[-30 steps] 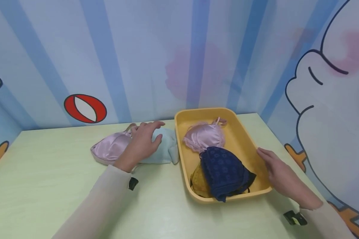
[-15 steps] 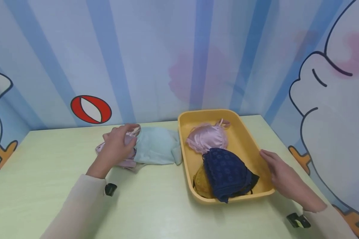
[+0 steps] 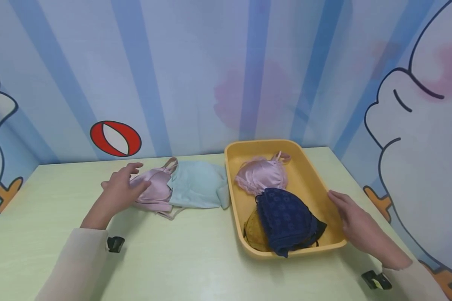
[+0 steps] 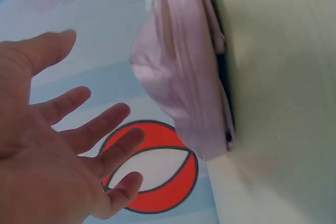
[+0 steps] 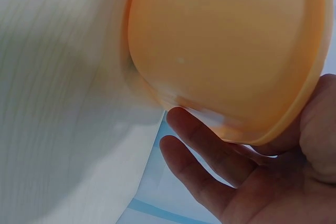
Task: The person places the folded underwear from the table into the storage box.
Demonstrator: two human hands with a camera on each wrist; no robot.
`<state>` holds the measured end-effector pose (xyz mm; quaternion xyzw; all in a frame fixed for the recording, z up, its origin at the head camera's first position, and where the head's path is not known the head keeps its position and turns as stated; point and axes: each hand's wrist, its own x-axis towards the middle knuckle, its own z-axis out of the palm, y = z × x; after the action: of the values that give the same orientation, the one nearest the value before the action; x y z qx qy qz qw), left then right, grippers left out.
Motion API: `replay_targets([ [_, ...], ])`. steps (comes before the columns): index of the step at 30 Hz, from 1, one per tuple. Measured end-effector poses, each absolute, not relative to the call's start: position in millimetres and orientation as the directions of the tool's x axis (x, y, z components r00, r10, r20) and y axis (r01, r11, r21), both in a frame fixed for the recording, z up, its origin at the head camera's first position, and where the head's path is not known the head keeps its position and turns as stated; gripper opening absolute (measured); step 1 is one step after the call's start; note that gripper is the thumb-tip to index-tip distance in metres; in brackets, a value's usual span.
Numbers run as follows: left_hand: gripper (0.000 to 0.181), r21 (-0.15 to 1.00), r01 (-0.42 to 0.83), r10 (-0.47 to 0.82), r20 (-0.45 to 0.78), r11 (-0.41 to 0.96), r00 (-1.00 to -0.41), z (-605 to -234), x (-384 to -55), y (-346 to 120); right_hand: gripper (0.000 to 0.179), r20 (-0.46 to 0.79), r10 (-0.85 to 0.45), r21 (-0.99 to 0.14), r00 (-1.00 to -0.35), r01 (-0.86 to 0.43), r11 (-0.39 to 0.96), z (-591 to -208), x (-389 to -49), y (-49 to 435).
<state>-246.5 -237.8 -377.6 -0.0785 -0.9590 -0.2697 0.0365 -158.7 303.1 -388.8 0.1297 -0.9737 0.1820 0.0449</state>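
My left hand hovers with spread fingers beside a folded lilac satin bra; in the left wrist view the bra is apart from the fingers, and the palm holds nothing. A folded pale mint garment lies against the bra's right side. On the right, my right hand holds the side rim of a yellow plastic tray. In the right wrist view, several fingers are outside the tray wall. Inside the tray lie a pink satin bra, a navy lace bra and, partly beneath it, a mustard bra.
A pale green table carries everything. Behind it stands a blue striped wall with a red and white ball printed on it. Another printed wall closes the right side, near my right forearm.
My left hand has moved left from above the mint garment, across the lilac bra, to its left end. The right hand stays at the tray; the head view has shifted slightly.
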Motion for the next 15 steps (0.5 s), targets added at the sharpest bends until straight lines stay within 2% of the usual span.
replay_targets([
  [6, 0.073, 0.468, 0.153, 0.156, 0.032, 0.87, -0.987, -387.2, -244.9, -248.9, 0.045, 0.131, -0.235, -0.357, -0.963, -0.267, 0.895, -388.9, -157.7, 303.9],
  [15, 0.082, 0.48, 0.082, 0.116, -0.041, 0.873, -0.992, -395.4, -249.5, -256.9, 0.045, 0.15, -0.248, -0.351, -0.957, -0.286, 0.892, -389.5, -157.8, 303.5],
])
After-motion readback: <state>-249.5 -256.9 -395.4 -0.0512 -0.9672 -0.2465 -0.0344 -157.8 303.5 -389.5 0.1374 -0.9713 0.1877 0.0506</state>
